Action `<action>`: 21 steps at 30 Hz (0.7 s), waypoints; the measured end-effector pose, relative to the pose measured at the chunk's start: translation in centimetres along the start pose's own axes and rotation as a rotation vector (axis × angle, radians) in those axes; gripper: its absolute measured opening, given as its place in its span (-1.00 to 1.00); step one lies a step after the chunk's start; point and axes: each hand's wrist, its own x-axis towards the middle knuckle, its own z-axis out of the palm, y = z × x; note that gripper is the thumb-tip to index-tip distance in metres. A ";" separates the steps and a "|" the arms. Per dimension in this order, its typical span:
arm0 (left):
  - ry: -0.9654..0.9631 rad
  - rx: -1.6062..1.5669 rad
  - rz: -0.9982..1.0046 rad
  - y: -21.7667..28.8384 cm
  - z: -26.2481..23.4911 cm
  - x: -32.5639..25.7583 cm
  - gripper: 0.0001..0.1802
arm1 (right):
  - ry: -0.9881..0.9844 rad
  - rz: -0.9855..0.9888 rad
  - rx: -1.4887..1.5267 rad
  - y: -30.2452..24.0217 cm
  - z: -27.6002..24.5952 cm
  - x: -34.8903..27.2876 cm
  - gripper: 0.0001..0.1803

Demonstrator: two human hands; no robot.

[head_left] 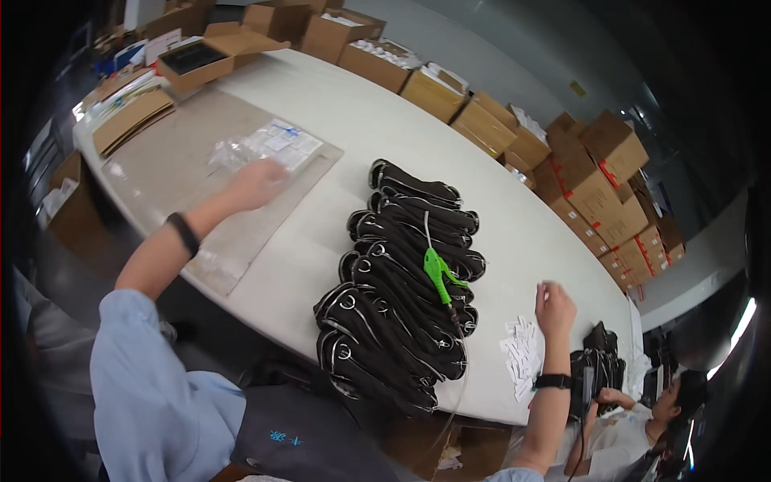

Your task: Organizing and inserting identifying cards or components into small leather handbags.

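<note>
Blue print is showing on a clear bag point(291, 146) at upper left of the frame. The left hand point(259, 183) is hanging by it, too blurry to tell its fingers. Lower right, the right hand point(556, 310) is hanging by white slips point(522, 353), fingers bent; I can't tell if they're gripping. Black, shiny-edged bundles point(395, 281) are lying mid-frame.

A long white desk point(522, 249) crosses the room at a slant. Beyond its far edge, brown cardboard boxes point(590, 193) form a row, stacked higher toward the right, before a grey surface point(482, 44); a bright strip light point(732, 339) glows far right.
</note>
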 end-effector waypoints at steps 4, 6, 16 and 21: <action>0.083 -0.040 0.129 13.3 0.8 5.8 -0.79 | 0.126 -0.172 0.588 -12.6 -0.4 6.8 -0.78; -0.072 -0.177 0.174 17.3 0.5 2.8 -0.70 | -0.023 -0.338 0.774 -17.4 -0.5 4.2 -0.74; -0.227 0.491 -1.084 13.3 -10.0 -40.0 -0.46 | 0.078 -0.214 0.527 -11.3 10.3 -12.3 -0.57; 0.574 0.552 -1.342 18.1 -14.0 -47.9 -0.57 | -0.140 0.025 0.543 -12.8 8.9 -8.7 -0.52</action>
